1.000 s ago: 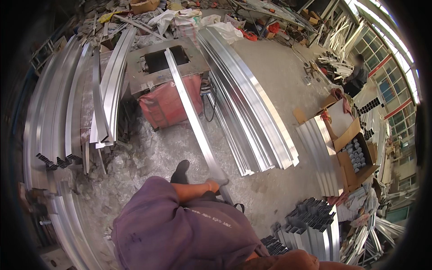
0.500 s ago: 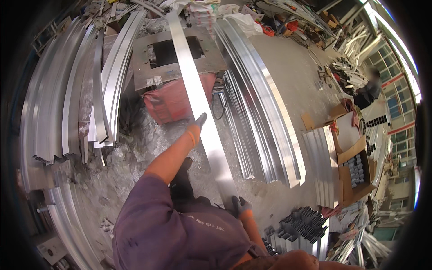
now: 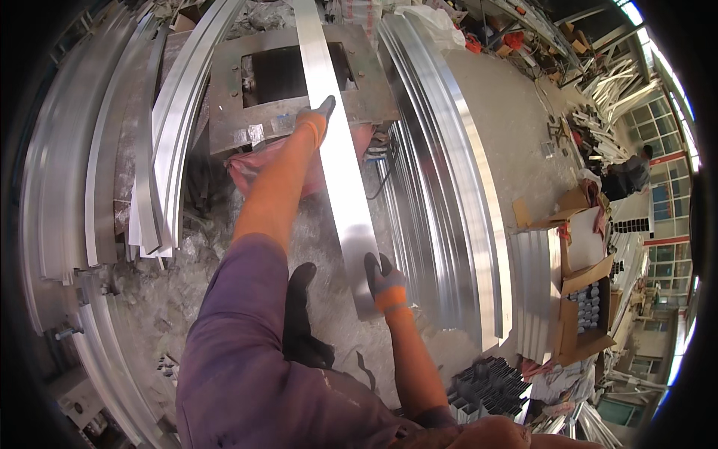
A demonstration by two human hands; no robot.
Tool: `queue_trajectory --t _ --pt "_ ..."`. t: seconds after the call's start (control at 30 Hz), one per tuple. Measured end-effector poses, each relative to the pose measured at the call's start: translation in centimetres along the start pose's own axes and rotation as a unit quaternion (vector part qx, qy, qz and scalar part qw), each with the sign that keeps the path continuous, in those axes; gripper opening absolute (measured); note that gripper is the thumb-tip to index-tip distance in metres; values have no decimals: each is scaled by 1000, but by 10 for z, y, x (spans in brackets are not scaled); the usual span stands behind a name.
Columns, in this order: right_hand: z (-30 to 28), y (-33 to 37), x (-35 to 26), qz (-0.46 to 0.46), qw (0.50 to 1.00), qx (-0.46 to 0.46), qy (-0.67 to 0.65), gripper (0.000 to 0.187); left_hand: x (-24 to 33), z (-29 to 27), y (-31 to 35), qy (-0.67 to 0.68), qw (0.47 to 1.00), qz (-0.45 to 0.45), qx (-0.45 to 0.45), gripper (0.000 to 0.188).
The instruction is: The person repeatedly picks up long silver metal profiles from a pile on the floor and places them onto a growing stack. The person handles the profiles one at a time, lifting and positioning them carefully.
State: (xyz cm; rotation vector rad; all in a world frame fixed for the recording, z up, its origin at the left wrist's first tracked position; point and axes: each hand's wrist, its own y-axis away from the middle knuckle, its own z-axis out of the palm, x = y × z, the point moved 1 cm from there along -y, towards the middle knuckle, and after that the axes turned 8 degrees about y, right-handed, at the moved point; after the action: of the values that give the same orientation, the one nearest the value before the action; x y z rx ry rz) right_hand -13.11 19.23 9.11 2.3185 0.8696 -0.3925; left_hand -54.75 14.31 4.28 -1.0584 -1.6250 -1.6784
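Observation:
A long, flat silver metal bar (image 3: 340,168) lies lengthwise in front of me, its far part passing over the opening of a metal machine table (image 3: 224,90). My left hand (image 3: 317,120), in a grey and orange glove, is closed on the bar's left edge beside that table. Close to the near end, my right hand (image 3: 386,283) grips the right edge in a matching glove. The undersides of both grips are hidden. Below the table's front hangs a red cloth or bag (image 3: 247,168), partly covered by my left forearm.
Long metal profiles (image 3: 179,127) are stacked on the left, and more profiles (image 3: 456,172) stand on the right. A cardboard box (image 3: 591,314) of grey cylindrical pieces sits at right, near a bundle of dark-ended profiles (image 3: 490,385). Farther off is another person (image 3: 628,176).
Both my hands have moved forward, away from my body, carrying the bar farther over the machine table. Its near end now shows beyond my right hand.

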Motion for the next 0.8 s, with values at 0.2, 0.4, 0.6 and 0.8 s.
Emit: queue_trajectory --t 0.2,0.4,0.6,0.8 --pt "41 19 90 5 994 -14 -106 59 -24 -6 75 -204 977 55 -8 84" --pt "72 114 226 12 993 -17 -116 50 -155 -13 128 -81 984 32 -156 94" --pt "87 238 353 75 984 -29 -161 58 -230 -13 272 -76 973 -91 -197 109" --pt "85 350 429 270 960 -25 -72 79 -315 -18 391 -157 940 -184 -240 74"
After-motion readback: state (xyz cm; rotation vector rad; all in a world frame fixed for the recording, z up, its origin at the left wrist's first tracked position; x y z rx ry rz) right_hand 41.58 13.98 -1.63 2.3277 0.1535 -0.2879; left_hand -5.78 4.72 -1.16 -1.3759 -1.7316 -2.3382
